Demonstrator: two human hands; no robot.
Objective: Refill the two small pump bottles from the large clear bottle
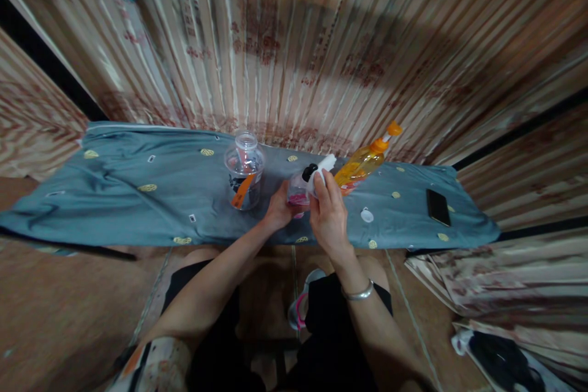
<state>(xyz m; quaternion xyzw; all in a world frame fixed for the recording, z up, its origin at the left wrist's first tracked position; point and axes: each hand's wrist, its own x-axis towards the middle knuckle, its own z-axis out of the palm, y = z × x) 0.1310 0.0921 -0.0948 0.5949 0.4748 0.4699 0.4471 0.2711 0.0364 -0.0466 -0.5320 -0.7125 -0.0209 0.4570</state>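
My left hand [278,208] is closed around the side of a small clear container [297,191] with pink on its lower part. Just above and to the right of it, my right hand [329,211] pinches a white piece [324,173] with a dark, rounded part at its left end. I cannot make out what kind of thing the white piece is, nor whether it touches the container. Behind my right hand, a bottle of orange-yellow liquid with an orange pump top [362,164] leans to the right. A small white round disc [367,215] lies to the right of that hand.
Left of my hands stands a clear plastic cup with an orange and black print [245,187], a clear bottle neck [246,139] rising from it. A black phone [438,207] lies toward the right end of the cloth-covered table [114,196]. A patterned curtain [285,43] hangs right behind.
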